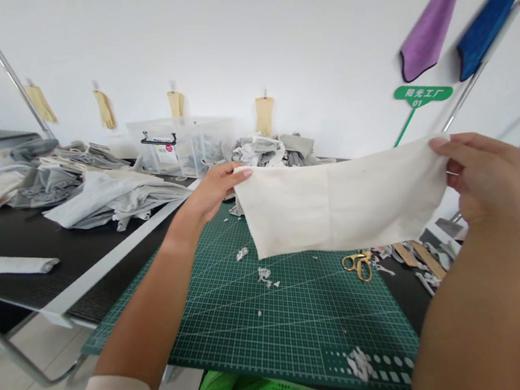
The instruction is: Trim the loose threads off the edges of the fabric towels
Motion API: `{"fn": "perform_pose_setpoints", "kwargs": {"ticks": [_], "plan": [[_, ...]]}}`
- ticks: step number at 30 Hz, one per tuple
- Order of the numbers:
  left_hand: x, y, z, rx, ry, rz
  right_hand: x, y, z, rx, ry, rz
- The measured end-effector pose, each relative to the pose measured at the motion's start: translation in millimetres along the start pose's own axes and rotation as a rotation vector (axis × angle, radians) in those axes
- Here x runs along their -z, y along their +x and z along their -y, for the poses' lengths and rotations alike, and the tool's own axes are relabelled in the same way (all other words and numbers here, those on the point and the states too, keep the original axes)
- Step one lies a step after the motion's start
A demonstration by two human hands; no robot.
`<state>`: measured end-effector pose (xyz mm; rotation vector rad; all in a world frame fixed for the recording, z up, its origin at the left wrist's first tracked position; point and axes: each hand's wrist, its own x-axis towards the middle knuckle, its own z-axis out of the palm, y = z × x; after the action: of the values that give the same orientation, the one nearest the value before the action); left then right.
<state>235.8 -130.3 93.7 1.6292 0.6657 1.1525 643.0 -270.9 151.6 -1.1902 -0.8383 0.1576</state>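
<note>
**Your left hand (pixel 218 191) and right hand (pixel 487 180) lift one cream cloth (pixel 339 202) over a green cutting mat (pixel 289 327).**
Your fingers (pixel 237 174) grip its top edge, above the mat on the black table (pixel 29 255); one pair of gold scissors (pixel 357 266) lies nearby, and four pale cloth pieces (pixel 265 115) hang on the white wall (pixel 295 40).

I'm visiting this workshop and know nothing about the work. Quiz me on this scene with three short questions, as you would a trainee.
1. What surface lies beneath the cream cloth held up by the left hand and right hand?
2. True or false: neither hand touches the gold-handled scissors.
3. What lies scattered on the mat?
A. Coins
B. Pale scraps
C. Screws

Key:
1. A green cutting mat
2. True
3. B
</note>
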Motion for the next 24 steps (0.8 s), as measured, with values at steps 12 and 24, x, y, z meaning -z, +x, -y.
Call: {"fn": "perform_pose_setpoints", "kwargs": {"ticks": [12,24], "plan": [[6.1,1.6,2.9,-0.016,-0.016,-0.055,12.3,-10.1,3.6,-0.071,-0.011,0.153],[11.7,-2.3,-0.2,0.02,-0.006,0.018,14.5,-1.9,-10.1,-0.156,-0.009,0.147]]}}
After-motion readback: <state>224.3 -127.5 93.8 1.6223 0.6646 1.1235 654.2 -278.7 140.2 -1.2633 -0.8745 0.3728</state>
